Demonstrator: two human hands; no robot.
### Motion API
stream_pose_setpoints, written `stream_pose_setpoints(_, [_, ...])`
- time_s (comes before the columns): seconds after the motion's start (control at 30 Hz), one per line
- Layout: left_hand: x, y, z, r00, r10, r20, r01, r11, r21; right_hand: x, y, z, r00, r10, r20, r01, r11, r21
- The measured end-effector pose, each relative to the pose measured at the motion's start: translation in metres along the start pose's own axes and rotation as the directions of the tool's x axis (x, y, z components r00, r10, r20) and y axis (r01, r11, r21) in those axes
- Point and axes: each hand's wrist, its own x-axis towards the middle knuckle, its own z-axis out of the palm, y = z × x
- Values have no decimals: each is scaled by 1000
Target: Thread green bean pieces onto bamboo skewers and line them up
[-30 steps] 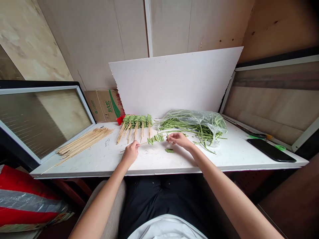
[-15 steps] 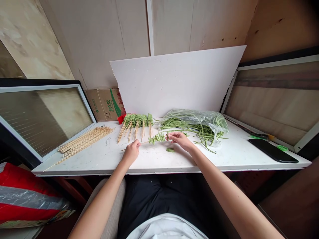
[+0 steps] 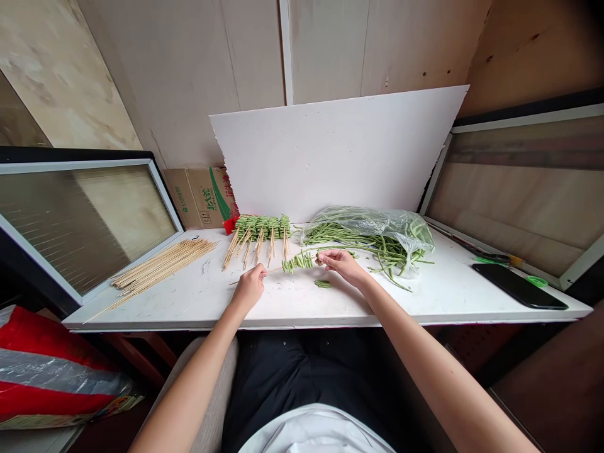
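My left hand is closed on a bamboo skewer that carries a row of short green bean pieces. My right hand pinches a bean piece at the skewer's right tip. A few cut bean pieces lie on the white table just below my right hand. Finished bean skewers lie fanned out behind my left hand. Long green beans spill from a clear plastic bag beside my right hand.
A pile of bare bamboo skewers lies at the table's left. A black phone and a green ring rest at the right. A white board leans against the wall. A cardboard box stands back left.
My hands and the skewer have barely shifted; the view has tilted slightly.
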Motion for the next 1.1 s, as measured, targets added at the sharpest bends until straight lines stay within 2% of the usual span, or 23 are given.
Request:
stream_pose_setpoints(0.6, [-1, -2, 2, 1000, -1, -18, 1, 1000, 6, -1, -4, 3, 1000, 10, 10, -10, 999, -36])
stream_pose_setpoints(1.1, [0, -2, 1, 1000, -10, -14, 10, 1000, 13, 0, 0, 1, 1000, -7, -20, 7, 1000, 6])
